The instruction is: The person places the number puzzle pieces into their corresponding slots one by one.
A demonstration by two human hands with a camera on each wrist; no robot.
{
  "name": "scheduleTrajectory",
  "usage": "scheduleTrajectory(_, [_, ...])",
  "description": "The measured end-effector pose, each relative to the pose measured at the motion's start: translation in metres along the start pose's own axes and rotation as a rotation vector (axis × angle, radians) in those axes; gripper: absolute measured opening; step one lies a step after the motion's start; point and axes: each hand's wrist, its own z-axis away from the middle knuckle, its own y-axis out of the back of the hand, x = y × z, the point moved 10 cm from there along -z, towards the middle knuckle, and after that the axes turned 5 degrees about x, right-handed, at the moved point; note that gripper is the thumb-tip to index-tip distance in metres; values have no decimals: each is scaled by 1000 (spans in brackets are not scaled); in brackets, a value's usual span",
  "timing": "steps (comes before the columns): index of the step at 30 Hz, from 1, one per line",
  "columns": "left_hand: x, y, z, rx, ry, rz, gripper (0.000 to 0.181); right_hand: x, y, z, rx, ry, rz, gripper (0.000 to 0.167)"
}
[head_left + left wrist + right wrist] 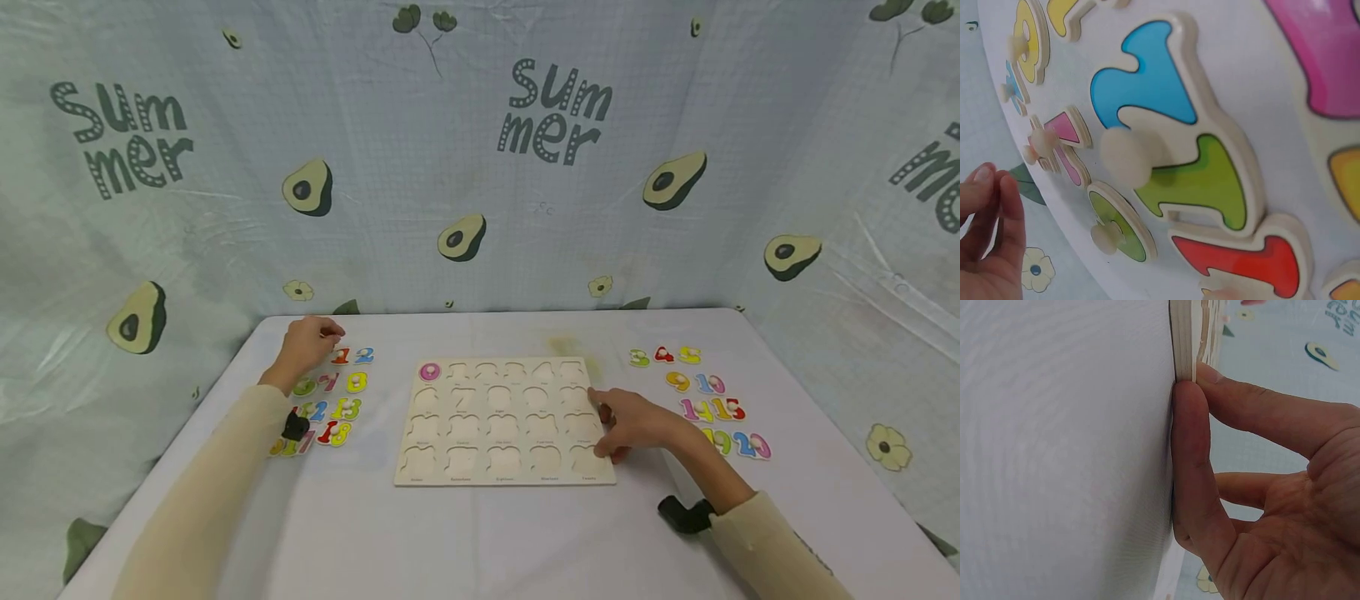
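Note:
A wooden number puzzle board (480, 403) lies flat on the table with rows of recesses. The pink piece 0 (430, 372) sits in its top left recess. My right hand (633, 421) holds the board's right edge; in the right wrist view, one digit presses the board's side (1184, 344) and another fingertip rests on its upper rim. My left hand (306, 346) hovers over the back of the left group of pieces, nearest the red piece 1 (340, 357). Its fingertips (985, 175) are close together, with nothing visible between them.
Knobbed number pieces lie left of the board, among them blue 2 (364, 356), yellow 8 (357, 382) and the piece 12 (1175, 106). More lie on the right, such as green 3 (639, 357) and the piece 20 (752, 446). A printed curtain (375, 250) hangs behind the white table (337, 533).

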Motion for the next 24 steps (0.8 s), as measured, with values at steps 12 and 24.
scheduleTrajectory(12, [-12, -13, 7, -133, 84, -44, 34, -2, 0, 2, -4, 6, -15, 98])
scheduleTrajectory(24, [-13, -16, 4, -140, 78, -58, 26, -3, 0, 3, 6, 3, -7, 97])
